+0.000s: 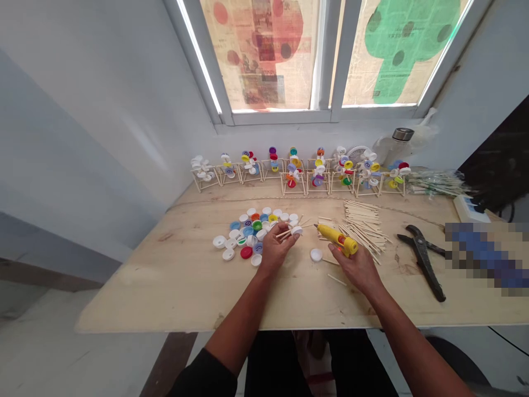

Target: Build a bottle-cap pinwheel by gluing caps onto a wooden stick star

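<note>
While the head camera looks down on a plywood workbench, the left hand is raised just above the board, its fingers closed in a pinch on a few thin wooden sticks; a white bottle cap sits at the far end of those sticks, close to the fingertips; the right hand has its fingers closed around a yellow hot glue gun, held just above the board; the glue gun's nozzle points left toward the white bottle cap, near but apart from it; a second white cap lies on the board between the hands, and a loose stick lies just in front of the right hand; a spread of multicoloured bottle caps lies left of and around the left hand; a heap of wooden sticks lies behind the right hand; heavy black pliers lie to the right; a row of stick frames with bottle-cap pinwheels stands along the back edge under a window; a bundle of clear plastic pieces and a white power strip are at the back right corner; a small fan and a bottle stand behind the frames; a blurred patch hides whatever is at the far right.
</note>
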Motion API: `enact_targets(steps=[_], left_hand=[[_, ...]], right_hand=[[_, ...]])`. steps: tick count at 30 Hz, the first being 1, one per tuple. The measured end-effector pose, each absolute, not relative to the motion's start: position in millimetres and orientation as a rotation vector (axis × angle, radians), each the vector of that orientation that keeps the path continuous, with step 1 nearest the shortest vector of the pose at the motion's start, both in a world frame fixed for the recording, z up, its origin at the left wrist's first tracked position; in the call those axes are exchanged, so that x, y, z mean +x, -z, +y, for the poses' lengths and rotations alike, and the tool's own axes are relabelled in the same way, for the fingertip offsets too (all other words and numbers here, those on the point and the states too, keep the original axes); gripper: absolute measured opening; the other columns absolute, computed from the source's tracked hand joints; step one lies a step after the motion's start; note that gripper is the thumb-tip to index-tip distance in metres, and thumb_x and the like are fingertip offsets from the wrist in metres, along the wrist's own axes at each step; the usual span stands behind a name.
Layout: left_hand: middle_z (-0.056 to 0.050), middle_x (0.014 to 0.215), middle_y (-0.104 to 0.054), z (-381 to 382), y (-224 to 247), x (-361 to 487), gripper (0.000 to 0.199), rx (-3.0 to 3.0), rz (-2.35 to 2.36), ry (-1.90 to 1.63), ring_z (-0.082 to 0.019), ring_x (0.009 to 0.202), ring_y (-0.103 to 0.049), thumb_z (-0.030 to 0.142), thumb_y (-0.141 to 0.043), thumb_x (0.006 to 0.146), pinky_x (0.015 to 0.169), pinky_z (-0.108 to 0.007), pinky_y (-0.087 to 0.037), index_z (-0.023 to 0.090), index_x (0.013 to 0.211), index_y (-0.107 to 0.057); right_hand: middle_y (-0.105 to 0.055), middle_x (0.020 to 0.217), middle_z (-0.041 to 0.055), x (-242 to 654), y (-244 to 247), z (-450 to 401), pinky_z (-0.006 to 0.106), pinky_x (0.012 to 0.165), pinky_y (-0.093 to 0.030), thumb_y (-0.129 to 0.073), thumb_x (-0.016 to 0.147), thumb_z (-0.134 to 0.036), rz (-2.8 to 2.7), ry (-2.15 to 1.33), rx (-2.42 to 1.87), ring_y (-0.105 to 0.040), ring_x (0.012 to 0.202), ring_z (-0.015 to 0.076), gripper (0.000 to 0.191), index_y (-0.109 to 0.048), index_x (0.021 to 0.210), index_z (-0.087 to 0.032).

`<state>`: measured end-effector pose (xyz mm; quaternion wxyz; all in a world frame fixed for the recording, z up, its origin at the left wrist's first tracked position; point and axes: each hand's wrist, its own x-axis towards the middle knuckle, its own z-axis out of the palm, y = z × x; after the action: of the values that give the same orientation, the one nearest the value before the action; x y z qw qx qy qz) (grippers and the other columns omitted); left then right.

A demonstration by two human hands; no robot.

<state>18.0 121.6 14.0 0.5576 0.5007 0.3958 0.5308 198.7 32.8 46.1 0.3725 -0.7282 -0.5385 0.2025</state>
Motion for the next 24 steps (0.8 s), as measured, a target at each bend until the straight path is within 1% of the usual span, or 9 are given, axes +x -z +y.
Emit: enact_targets(steps=[4,6,9,11,15,20,22,24], left_hand=[[0.001,0.079,-0.064,121.9,-13.9,17.4,0.032,1.170,0.951,-1.254,-0.016,0.077,-0.065,0.031,-0.078,0.057,0.077,-0.028,-0.050,0.018,0.078,-0.057],[0.001,0.077,-0.064,122.1,-14.0,17.4,0.032,1.171,0.953,-1.251,-0.015,0.074,-0.064,0.032,-0.078,0.056,0.073,-0.027,-0.050,0.018,0.076,-0.057],[0.001,0.075,-0.063,122.4,-14.6,17.9,0.033,1.161,0.947,-1.251,-0.014,0.072,-0.063,0.032,-0.079,0.055,0.070,-0.026,-0.049,0.018,0.074,-0.056],[0.001,0.076,-0.063,122.3,-15.4,18.3,0.034,1.147,0.938,-1.252,-0.014,0.072,-0.063,0.032,-0.079,0.054,0.070,-0.026,-0.049,0.018,0.073,-0.055],[0.002,0.076,-0.064,121.7,-16.7,18.0,0.034,1.103,0.919,-1.249,-0.013,0.072,-0.063,0.030,-0.080,0.053,0.072,-0.025,-0.048,0.018,0.072,-0.055],[-0.001,0.077,-0.067,122.2,-15.5,16.6,0.035,1.064,0.901,-1.228,-0.014,0.070,-0.063,0.030,-0.081,0.054,0.072,-0.026,-0.048,0.018,0.075,-0.056],[-0.001,0.077,-0.067,123.0,-14.3,16.3,0.035,1.047,0.894,-1.230,-0.014,0.069,-0.063,0.030,-0.081,0.054,0.071,-0.026,-0.048,0.018,0.077,-0.056],[-0.001,0.075,-0.067,123.8,-13.5,16.4,0.037,1.033,0.892,-1.235,-0.014,0.068,-0.063,0.030,-0.081,0.053,0.070,-0.026,-0.048,0.018,0.077,-0.057]], right_hand=[[-0.056,0.059,-0.0008,209.4,-44.9,27.9,0.026,0.052,-0.036,-0.050,0.078,-0.055,-1.392,-0.509,-1.861,-0.051,0.054,0.0156,0.036,-0.058,0.076,-0.020],[-0.055,0.060,-0.0011,214.7,-46.3,24.8,0.025,0.052,-0.037,-0.050,0.079,-0.053,-1.429,-0.476,-1.829,-0.051,0.055,0.0152,0.033,-0.056,0.075,-0.021],[-0.053,0.061,-0.0016,221.1,-51.1,20.4,0.025,0.052,-0.037,-0.050,0.082,-0.047,-1.557,-0.382,-1.760,-0.049,0.056,0.0141,0.028,-0.049,0.070,-0.022],[-0.054,0.066,-0.0004,224.5,-54.1,18.4,0.025,0.055,-0.038,-0.050,0.083,-0.041,-1.710,-0.296,-1.687,-0.050,0.059,0.0142,0.023,-0.048,0.071,-0.022],[-0.061,0.079,0.0056,234.3,-53.8,16.5,0.029,0.065,-0.041,-0.047,0.086,-0.030,-2.064,-0.050,-1.509,-0.055,0.072,0.0181,0.012,-0.054,0.082,-0.020],[-0.064,0.093,0.0124,268.2,-52.2,10.0,0.035,0.074,-0.043,-0.042,0.089,-0.022,-2.230,0.292,-1.439,-0.057,0.086,0.0227,0.017,-0.057,0.094,-0.016],[-0.064,0.098,0.0129,292.8,-54.7,3.3,0.036,0.077,-0.043,-0.041,0.090,-0.021,-2.220,0.399,-1.454,-0.057,0.091,0.0233,0.019,-0.057,0.100,-0.016],[-0.064,0.099,0.0132,322.8,-56.8,-5.3,0.036,0.079,-0.043,-0.042,0.089,-0.022,-2.166,0.514,-1.502,-0.057,0.092,0.0238,0.021,-0.057,0.103,-0.016]])
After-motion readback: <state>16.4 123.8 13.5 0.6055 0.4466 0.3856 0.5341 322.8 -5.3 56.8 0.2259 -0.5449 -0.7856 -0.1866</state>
